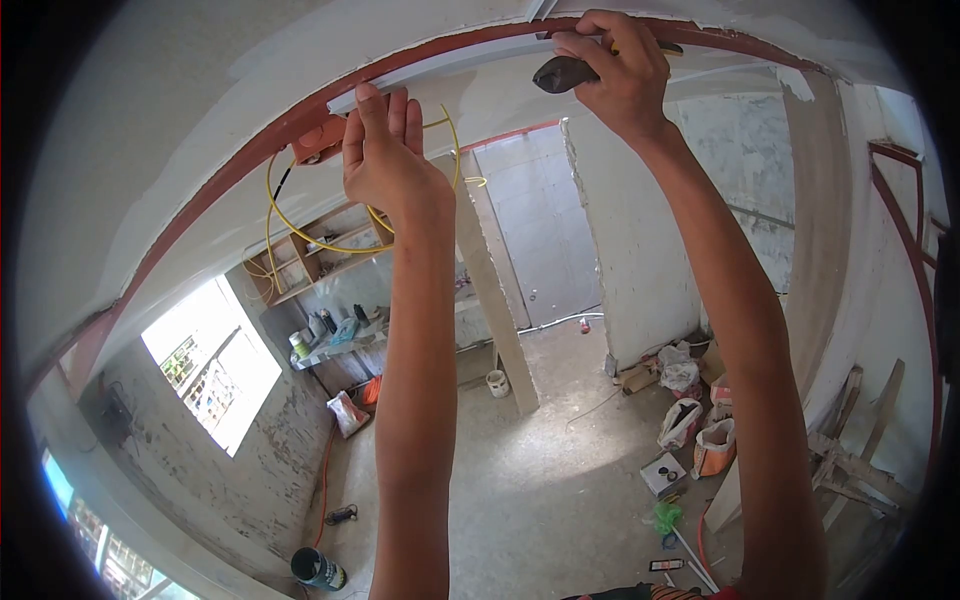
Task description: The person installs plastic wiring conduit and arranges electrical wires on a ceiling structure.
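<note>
Overhead, a long pale strip (450,64), like a cable trunking or metal channel, lies along a red-brown beam (225,165). My left hand (385,140) is raised to the strip's left end, thumb and fingers pinching its edge. At the other end, my right hand (630,75) is closed around a hand tool with a dark, rounded handle end (562,75). A bit of yellow and a dark tip show past its fingers; the tool's exact kind is hidden. Beside my left hand, an orange junction box (318,140) sits under the beam, with yellow cable (270,200) looping down.
Below are a window (212,365), wall shelves (320,250), a cluttered counter (345,345) and a doorway (535,230). Bags (715,445), a white box (663,473) and wood scraps (855,465) lie at right. A dark bucket (318,568) stands on the floor at lower left.
</note>
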Demonstrator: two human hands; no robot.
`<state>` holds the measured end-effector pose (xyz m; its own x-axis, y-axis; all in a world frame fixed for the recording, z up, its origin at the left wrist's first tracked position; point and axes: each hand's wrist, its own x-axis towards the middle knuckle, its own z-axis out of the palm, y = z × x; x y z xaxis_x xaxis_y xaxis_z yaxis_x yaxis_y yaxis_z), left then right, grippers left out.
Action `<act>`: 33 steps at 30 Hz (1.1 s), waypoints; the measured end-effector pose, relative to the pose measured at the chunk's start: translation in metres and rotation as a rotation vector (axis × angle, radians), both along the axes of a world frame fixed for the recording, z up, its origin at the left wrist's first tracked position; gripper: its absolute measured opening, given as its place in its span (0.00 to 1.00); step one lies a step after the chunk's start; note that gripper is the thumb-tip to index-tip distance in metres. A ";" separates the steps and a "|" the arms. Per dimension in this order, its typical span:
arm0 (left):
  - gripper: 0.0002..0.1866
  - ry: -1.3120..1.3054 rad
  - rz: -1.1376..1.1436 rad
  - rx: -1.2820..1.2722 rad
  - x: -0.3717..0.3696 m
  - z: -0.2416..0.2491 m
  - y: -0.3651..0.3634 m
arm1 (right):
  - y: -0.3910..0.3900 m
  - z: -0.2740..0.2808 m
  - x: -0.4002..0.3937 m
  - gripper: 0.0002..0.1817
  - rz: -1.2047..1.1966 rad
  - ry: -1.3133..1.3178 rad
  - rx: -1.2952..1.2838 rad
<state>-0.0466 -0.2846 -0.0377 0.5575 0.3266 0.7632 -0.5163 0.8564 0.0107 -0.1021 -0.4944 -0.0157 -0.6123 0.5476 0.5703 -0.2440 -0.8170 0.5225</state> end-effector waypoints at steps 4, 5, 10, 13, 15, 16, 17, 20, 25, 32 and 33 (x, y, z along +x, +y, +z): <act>0.26 0.016 -0.021 0.022 -0.001 -0.003 0.002 | 0.001 -0.002 -0.001 0.21 0.005 0.010 -0.028; 0.27 0.020 -0.023 0.035 -0.001 -0.004 0.003 | 0.000 -0.002 -0.002 0.21 0.004 0.011 -0.041; 0.28 0.003 -0.066 0.156 0.000 -0.024 0.011 | -0.010 -0.015 -0.007 0.20 -0.037 0.023 -0.095; 0.32 0.115 -0.657 0.364 -0.011 -0.075 0.033 | -0.013 -0.041 -0.020 0.16 -0.078 0.042 -0.101; 0.39 0.220 -1.098 0.600 -0.036 -0.141 0.053 | -0.011 -0.072 -0.037 0.11 -0.110 0.073 -0.095; 0.41 0.252 -1.121 0.767 -0.050 -0.176 0.061 | -0.010 -0.088 -0.045 0.11 -0.126 0.120 -0.102; 0.43 0.282 -1.145 0.937 -0.062 -0.210 0.069 | -0.010 -0.105 -0.053 0.10 -0.143 0.171 -0.106; 0.24 -0.125 -0.627 1.152 -0.080 -0.266 0.100 | -0.002 -0.161 -0.075 0.08 -0.176 0.396 -0.075; 0.12 -0.427 0.848 1.194 -0.107 -0.227 0.110 | 0.032 -0.252 -0.096 0.16 -0.104 1.103 0.174; 0.16 -0.595 1.047 1.498 -0.067 -0.278 0.070 | 0.065 -0.330 -0.114 0.20 -0.058 1.460 0.413; 0.16 -0.589 1.018 1.521 -0.070 -0.286 0.066 | 0.067 -0.335 -0.117 0.19 -0.063 1.449 0.415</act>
